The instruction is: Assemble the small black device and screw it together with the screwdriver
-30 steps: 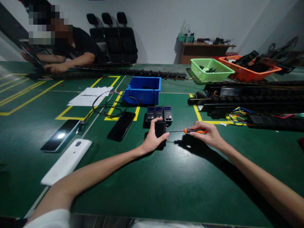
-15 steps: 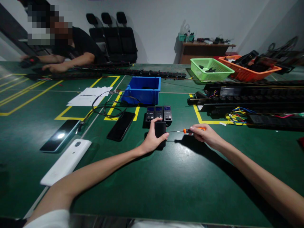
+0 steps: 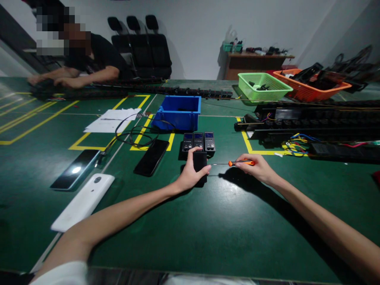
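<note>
My left hand grips a small black box-shaped device on the green table, thumb on the near side and fingers over the top. My right hand pinches the orange-and-black handle of a screwdriver. Its thin shaft points left and its tip meets the right side of the black device; the exact contact is too small to make out. Just behind my left hand, three black modules with small blue screens stand in a row.
A blue bin stands behind the modules. To the left lie a black phone, a second phone, a white power bank-like slab, a cable and papers. Black rails with wires lie right; baskets and a co-worker are farther back.
The fingers of my right hand have shifted on the screwdriver handle, which has turned slightly. My left hand and the device stay put. The co-worker's hand has moved down to the black part.
</note>
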Available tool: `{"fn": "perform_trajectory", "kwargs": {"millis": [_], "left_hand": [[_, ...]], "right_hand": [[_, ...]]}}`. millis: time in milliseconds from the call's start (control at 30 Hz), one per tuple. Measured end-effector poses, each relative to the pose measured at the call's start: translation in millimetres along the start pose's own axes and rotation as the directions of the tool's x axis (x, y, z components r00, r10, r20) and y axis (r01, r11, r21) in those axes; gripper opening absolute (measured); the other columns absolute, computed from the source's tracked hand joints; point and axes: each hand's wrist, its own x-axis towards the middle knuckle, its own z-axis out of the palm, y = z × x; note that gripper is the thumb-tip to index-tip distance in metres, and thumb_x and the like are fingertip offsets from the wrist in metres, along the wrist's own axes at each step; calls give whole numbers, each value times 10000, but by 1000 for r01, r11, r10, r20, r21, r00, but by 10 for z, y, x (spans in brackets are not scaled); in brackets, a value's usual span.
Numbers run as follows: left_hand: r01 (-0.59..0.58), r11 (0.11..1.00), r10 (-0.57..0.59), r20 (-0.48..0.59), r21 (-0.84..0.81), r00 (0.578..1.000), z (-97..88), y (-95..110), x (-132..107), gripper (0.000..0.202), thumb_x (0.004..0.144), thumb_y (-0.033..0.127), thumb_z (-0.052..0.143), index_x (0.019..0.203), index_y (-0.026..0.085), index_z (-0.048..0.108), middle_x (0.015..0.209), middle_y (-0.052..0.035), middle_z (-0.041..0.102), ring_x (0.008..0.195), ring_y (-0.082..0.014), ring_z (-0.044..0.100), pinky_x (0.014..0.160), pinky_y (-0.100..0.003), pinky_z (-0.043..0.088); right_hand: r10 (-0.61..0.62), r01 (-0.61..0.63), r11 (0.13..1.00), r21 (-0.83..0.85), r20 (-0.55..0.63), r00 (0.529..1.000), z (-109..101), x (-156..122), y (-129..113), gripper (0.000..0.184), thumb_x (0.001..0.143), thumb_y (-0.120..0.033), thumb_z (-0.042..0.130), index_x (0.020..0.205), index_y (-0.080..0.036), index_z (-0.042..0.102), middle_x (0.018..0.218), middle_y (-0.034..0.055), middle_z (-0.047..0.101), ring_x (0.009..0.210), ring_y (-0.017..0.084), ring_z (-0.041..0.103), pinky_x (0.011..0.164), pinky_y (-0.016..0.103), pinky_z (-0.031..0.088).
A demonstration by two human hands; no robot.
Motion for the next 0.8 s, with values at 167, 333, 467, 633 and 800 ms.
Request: {"fn": "perform_trajectory", "kwargs": {"millis": [167, 333, 467, 633, 800], "left_hand": [[0, 1000, 0, -17, 8, 1000, -3, -4, 5, 640, 791, 299, 669, 1300, 286, 280, 1018, -41, 557, 680, -114, 643, 679, -362, 589], [5, 1000, -5, -6, 2, 1000, -6, 8, 2, 639, 790, 299, 674, 1297, 290, 286, 1025, -39, 558, 687, -114, 645, 687, -360, 589], [11, 1000, -11, 2, 9, 1000, -4, 12, -1, 637, 794, 304, 670, 1298, 290, 281, 1032, -44, 556, 684, -118, 648, 682, -364, 588], [6, 1000, -6, 6, 0, 1000, 0, 9, 1, 631, 791, 304, 673, 1289, 283, 286, 1034, -44, 555, 684, -115, 646, 690, -365, 587], [14, 1000, -14, 9, -2, 1000, -5, 10, 3, 633, 781, 301, 685, 1282, 281, 299, 1032, -41, 562, 696, -117, 649, 698, -362, 585]], "right_hand": [[-149, 139, 981, -132, -69, 986, 19, -1, 52, 274, 791, -428, 682, 847, -160, 674, 763, 37, 660, 663, 156, 575, 592, 261, 418], [-172, 166, 984, -70, -80, 982, 75, -12, 129, 231, 767, -381, 711, 830, -171, 640, 877, 63, 702, 758, 189, 645, 670, 288, 493], [-141, 139, 990, -33, -103, 985, 104, -22, 105, 235, 729, -366, 742, 823, -169, 655, 843, 53, 694, 731, 178, 636, 648, 282, 493], [33, -4, 944, 329, -83, 996, 91, -6, 11, 313, 794, -429, 667, 981, -181, 638, 811, 41, 661, 625, 144, 601, 571, 269, 482], [189, -148, 847, 511, -29, 982, 90, 34, 67, 386, 860, -545, 528, 813, -168, 592, 592, 16, 582, 489, 135, 542, 449, 249, 436]]}}
